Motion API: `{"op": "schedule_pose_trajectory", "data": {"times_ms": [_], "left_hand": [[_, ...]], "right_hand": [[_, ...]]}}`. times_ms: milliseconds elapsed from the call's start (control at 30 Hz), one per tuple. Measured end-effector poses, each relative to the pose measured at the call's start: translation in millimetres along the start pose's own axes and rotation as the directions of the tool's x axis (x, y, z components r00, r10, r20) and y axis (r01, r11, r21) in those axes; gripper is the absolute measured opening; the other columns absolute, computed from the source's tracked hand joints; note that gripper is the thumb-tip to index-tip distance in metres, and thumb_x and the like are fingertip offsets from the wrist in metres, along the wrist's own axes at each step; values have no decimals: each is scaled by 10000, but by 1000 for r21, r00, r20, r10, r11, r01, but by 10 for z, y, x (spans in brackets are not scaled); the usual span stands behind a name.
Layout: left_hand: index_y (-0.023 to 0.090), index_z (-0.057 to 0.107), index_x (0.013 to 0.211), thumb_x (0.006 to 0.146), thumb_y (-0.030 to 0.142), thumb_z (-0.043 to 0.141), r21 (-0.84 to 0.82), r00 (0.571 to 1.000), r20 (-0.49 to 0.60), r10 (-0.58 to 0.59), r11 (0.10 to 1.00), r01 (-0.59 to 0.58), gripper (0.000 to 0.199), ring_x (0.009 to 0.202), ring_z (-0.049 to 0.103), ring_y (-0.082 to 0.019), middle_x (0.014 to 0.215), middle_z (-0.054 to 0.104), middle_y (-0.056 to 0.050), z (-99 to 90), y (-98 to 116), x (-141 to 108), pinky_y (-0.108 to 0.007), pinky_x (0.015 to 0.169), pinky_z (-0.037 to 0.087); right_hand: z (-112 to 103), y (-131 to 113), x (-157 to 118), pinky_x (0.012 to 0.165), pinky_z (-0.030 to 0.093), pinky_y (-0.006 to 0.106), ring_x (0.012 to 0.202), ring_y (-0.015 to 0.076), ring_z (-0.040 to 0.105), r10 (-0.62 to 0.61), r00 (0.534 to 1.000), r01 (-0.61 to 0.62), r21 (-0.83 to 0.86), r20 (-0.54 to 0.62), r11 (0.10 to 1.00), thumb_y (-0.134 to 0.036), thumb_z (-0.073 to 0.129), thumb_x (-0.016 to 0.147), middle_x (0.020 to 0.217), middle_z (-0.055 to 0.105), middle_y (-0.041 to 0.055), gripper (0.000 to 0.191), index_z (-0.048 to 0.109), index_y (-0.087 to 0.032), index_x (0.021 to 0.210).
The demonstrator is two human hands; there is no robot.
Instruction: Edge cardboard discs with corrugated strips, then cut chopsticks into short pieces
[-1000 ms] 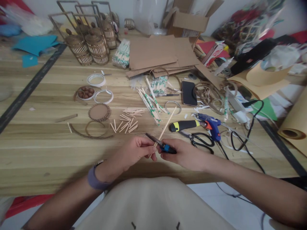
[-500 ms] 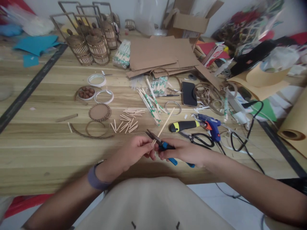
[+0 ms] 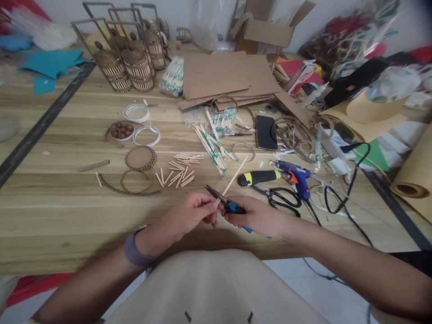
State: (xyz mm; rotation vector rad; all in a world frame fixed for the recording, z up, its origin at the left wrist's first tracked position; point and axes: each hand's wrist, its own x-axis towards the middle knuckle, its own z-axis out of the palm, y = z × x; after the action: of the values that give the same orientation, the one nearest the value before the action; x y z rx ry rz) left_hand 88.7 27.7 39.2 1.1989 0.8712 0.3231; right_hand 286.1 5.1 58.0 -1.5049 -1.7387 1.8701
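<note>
We sat or stood, we cannot tell which, at a wooden table, with both hands low in the middle of the view, near its close edge. Our left hand, with a purple band at the wrist, was closed in a pinch, thumb against fingers, on the lower end of a thin wooden stick. The stick slanted up and away to the right, its far end pointing toward a thin ring. Our right hand was closed around blue-handled pliers, whose dark jaws crossed the stick just beside our left fingertips; how far apart those jaws stood, we could not tell.

Beyond our left hand lay a loose scatter of short cut sticks, and farther off, longer sticks in green-printed wrappers. Beyond our right hand were a yellow-and-black handled tool, black-handled scissors and a blue glue gun, with a dark phone past them. To the left lay a round cardboard disc with a beaded-looking rim, near two white tape rolls and a dish of brown balls. At the back, lidded slatted containers with tall handles stood beside stacked cardboard.
</note>
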Motion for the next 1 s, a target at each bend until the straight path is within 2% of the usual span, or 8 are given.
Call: {"op": "schedule_pose_trajectory", "data": {"times_ms": [300,433,500,567,633,700,833,1000], "left_hand": [[202,539,641,881,399,496,106,990,-127,63,993,-50,314,686,586,-161,641,601,14,-78,-10,-26,-285,730,449],[203,540,679,893,357,471,211,959,-263,109,976,-53,273,690,599,-165,628,572,26,-244,47,-77,-280,723,443],[202,551,709,913,338,450,339,951,-288,112,941,-8,265,660,587,-168,618,578,24,-281,64,-88,-280,691,427],[201,559,725,938,321,436,493,952,-279,124,870,31,274,632,572,-172,615,587,18,-265,72,-84,-281,652,402],[198,570,724,958,292,427,627,953,-256,159,778,39,289,625,570,-178,629,603,5,-211,70,-71,-284,626,379],[192,596,753,970,258,428,728,953,-234,193,684,40,282,647,593,-187,670,641,-14,-151,59,-58,-289,626,375],[184,649,901,985,210,412,873,934,-241,263,478,91,252,763,665,-226,841,724,-70,-75,11,-44,-308,650,401],[159,656,959,987,151,343,961,945,-206,255,236,146,314,825,686,-266,889,717,-131,-22,-5,-32,-328,657,428]], "right_hand": [[-4,72,48,751,452,282,829,167,575,-152,988,151,-33,-10,988,-301,538,869,914,652,31,186,637,-178,968],[-25,158,-24,731,473,306,780,180,599,-112,967,70,-187,-227,980,-355,546,888,848,659,32,183,614,-191,931],[-10,158,-54,722,483,326,783,195,611,-198,895,57,-338,-399,939,-345,530,906,855,658,44,154,589,-204,928],[21,131,-47,791,502,357,918,226,635,-397,773,130,-487,-496,863,-309,524,917,974,662,82,118,566,-214,972],[59,104,6,909,497,385,1143,253,594,-587,639,228,-606,-497,762,-265,530,921,1202,617,143,139,548,-211,1048],[97,97,92,972,481,402,1255,267,541,-665,580,253,-672,-471,697,-250,530,931,1345,549,173,174,533,-205,1099],[169,142,261,830,515,418,1010,298,645,-586,638,81,-714,-499,695,-285,516,945,1085,665,143,168,551,-196,1083],[252,160,349,746,475,377,877,291,630,-484,646,-80,-682,-591,727,-342,510,949,930,653,123,185,573,-180,1010]]}}
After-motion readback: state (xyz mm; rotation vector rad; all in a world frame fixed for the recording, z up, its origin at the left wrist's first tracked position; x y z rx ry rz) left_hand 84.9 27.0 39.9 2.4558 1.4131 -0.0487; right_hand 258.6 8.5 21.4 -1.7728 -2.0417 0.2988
